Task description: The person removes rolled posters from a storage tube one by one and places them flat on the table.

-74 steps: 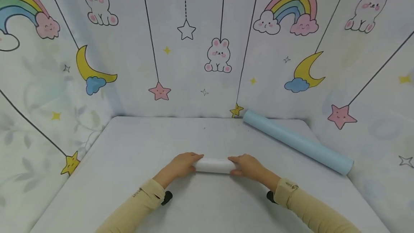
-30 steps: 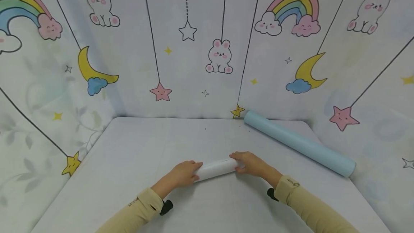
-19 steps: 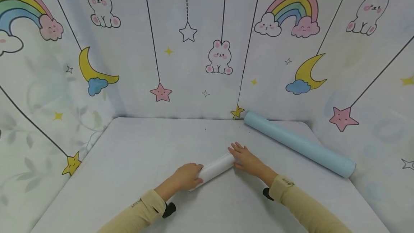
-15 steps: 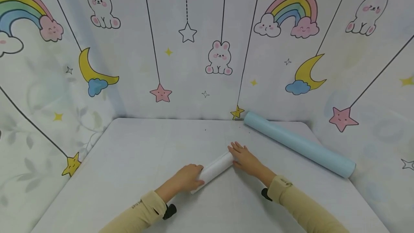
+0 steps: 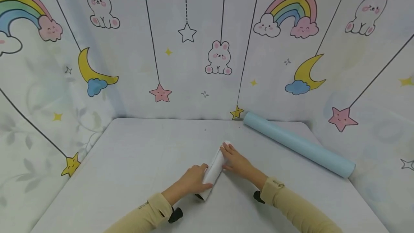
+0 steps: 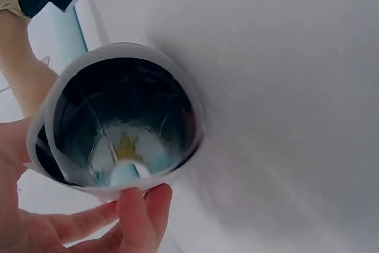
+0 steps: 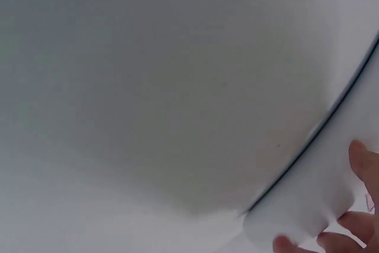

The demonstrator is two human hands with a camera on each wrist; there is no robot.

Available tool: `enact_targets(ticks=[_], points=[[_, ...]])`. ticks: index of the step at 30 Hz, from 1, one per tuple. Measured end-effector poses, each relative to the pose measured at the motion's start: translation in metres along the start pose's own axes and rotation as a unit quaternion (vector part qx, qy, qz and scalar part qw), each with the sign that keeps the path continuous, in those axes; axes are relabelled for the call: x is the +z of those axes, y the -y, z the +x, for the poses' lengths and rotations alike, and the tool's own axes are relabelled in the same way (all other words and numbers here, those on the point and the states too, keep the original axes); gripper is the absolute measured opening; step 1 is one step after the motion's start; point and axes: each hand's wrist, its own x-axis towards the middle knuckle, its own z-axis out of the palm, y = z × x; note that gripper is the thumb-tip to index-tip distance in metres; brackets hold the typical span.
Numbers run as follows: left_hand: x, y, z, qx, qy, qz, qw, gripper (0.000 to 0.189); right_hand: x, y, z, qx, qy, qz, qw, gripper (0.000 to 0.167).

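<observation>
A rolled-up sheet (image 5: pixel 214 171), white outside and dark and glossy inside, slants across the middle of the table between both hands. My left hand (image 5: pixel 191 182) grips its near end, thumb on one side and fingers on the other. Looking down its open end in the left wrist view, the roll's rim (image 6: pixel 121 51) shows overlapping loose layers, with left fingertips (image 6: pixel 135 217) against the outside. Towards the far end, my right hand (image 5: pixel 238 163) holds the roll, fingers laid over it. From the right wrist, thumb and fingers (image 7: pixel 343 244) lie on opposite sides of the white roll (image 7: pixel 302 188).
A longer light blue roll (image 5: pixel 299 144) lies diagonally on the table's right side, its far end by the back wall. The white table (image 5: pixel 145 143) is bounded by walls (image 5: pixel 194 64) printed with rabbits, stars, moons and rainbows.
The white roll has turned from lying crosswise to pointing steeply away, its near end swinging towards the body. The right hand went forward and left; the left hand came nearer and slightly right.
</observation>
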Motion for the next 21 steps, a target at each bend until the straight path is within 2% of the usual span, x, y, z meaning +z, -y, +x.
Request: enact_targets(ticks=[4, 9, 11, 15, 21], points=[[0.008, -0.002, 0.0, -0.035, 0.003, -0.078, 0.9964, 0.066, -0.001, 0.007, -0.003, 0.002, 0.017, 0.068, 0.9975, 0.064], [0.018, -0.009, 0.0, -0.069, 0.01, -0.168, 0.9833, 0.076, 0.0, 0.011, -0.003, -0.014, 0.052, 0.194, 0.9795, 0.059], [0.021, -0.013, 0.0, -0.073, 0.008, -0.176, 0.9817, 0.079, 0.002, 0.012, -0.002, -0.022, 0.056, 0.202, 0.9775, 0.06], [0.021, -0.017, 0.001, -0.08, 0.008, -0.181, 0.9803, 0.079, 0.001, 0.016, 0.003, -0.024, 0.052, 0.185, 0.981, 0.064], [0.017, -0.014, 0.001, -0.078, 0.012, -0.187, 0.9792, 0.071, 0.002, 0.019, 0.005, -0.015, 0.058, 0.179, 0.9821, 0.074]])
